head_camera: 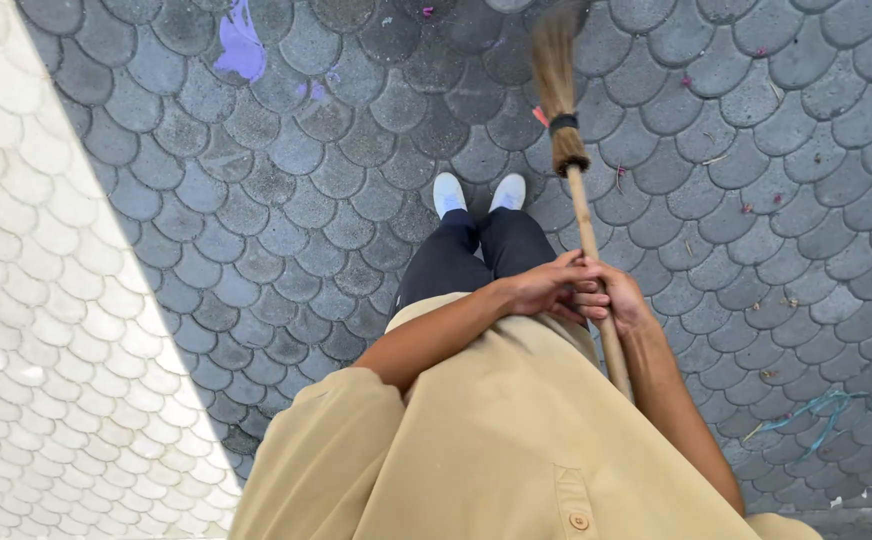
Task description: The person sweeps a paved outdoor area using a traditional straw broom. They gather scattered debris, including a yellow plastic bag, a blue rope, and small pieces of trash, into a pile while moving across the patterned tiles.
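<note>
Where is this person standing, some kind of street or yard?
Probably an outdoor paved walkway or courtyard: grey scale-shaped paving stones, scattered litter and petals, and a straw broom gripped by both hands.

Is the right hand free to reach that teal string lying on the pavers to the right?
Probably not: the right hand is wrapped around the broom handle with the left hand, and the teal string lies down on the ground.

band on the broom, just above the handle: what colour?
Black band, wrapped round the tan bristles of the broom; the head view shows it.

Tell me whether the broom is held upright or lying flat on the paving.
Held, tilted near upright: both the left hand and right hand grip the broom handle, bristles pointing down ahead.
</note>
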